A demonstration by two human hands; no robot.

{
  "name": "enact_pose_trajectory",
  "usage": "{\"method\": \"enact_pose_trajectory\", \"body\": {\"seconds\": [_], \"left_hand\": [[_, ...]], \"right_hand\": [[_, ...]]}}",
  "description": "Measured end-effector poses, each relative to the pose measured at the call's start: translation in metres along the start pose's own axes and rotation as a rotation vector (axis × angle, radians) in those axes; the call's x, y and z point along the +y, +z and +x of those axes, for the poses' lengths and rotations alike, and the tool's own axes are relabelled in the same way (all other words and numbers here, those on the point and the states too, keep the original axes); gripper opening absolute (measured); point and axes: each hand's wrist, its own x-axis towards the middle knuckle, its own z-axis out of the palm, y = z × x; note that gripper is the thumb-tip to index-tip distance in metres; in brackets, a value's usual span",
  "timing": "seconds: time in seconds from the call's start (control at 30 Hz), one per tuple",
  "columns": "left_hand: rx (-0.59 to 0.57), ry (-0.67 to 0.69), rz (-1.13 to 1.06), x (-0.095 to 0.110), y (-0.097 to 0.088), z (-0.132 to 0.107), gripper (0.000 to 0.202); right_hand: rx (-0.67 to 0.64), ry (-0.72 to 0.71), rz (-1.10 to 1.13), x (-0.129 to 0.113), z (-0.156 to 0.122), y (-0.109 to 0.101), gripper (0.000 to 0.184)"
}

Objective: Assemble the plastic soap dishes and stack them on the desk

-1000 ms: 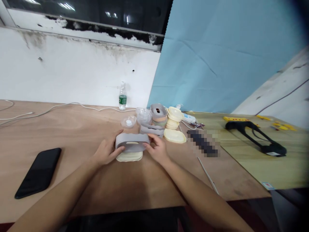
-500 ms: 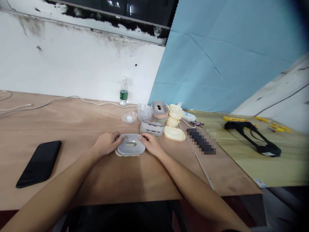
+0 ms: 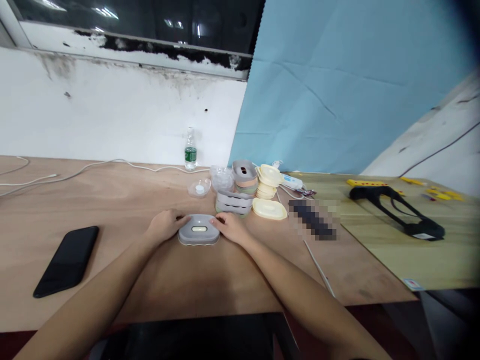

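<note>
On the wooden table in front of me lies a grey plastic cover (image 3: 198,237), a rounded rectangle with a slot in its middle. Something cream-coloured shows through the slot and a thin pale edge runs beneath the front rim. My left hand (image 3: 167,224) grips the cover's left side, thumb on top and the other fingers curled. On the right side, my right hand (image 3: 229,227) holds the rim the same way, thumb over the edge. Just beyond my right hand stand stacked grey trays (image 3: 234,202), and a cream lid-like piece (image 3: 269,208) lies beside them.
Behind are a clear plastic tub (image 3: 222,178), a shallow clear bowl (image 3: 199,188), a grey-topped stack (image 3: 244,171), piled cream pieces (image 3: 268,176) and a water bottle (image 3: 190,151). A black phone (image 3: 66,261) lies left; a black frame (image 3: 398,212) lies far right.
The grey cover has come down over the cream piece, which now sticks out less at the front and shows through the slot. Both hands stay on its sides. The view has tilted slightly up.
</note>
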Motion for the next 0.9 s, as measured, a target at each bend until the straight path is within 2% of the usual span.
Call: {"method": "enact_pose_trajectory", "body": {"seconds": [0.07,0.2,0.27,0.37,0.47,0.6,0.77,0.83,0.9], "left_hand": [[0.042,0.018,-0.052,-0.004,0.0,0.006,0.051],[0.259,0.056,-0.054,-0.006,-0.002,0.033,0.049],[0.276,0.099,0.01,-0.003,-0.001,0.052,0.047],[0.204,0.166,0.095,0.003,0.001,0.075,0.052],[0.195,0.156,0.107,0.005,0.003,0.087,0.037],[0.269,0.115,0.101,0.002,-0.001,0.084,0.021],[0.466,0.055,0.041,-0.001,-0.019,0.062,0.027],[0.582,0.089,-0.13,0.0,-0.025,0.049,0.033],[0.638,0.184,-0.379,0.002,-0.027,0.035,0.038]], "right_hand": [[0.013,-0.015,0.034,0.001,0.0,0.0,0.036],[0.028,-0.045,0.099,0.003,-0.001,0.001,0.035],[0.025,-0.056,0.105,0.005,-0.001,0.001,0.035],[0.018,-0.078,0.115,0.006,-0.002,-0.001,0.034],[-0.003,-0.098,0.123,0.007,-0.004,-0.002,0.033],[-0.014,-0.113,0.12,0.007,-0.005,-0.004,0.031],[0.008,-0.121,0.107,0.004,-0.005,-0.006,0.033],[0.057,-0.114,0.112,0.003,-0.005,-0.006,0.037],[0.132,-0.113,0.154,0.002,-0.006,-0.007,0.041]]}}
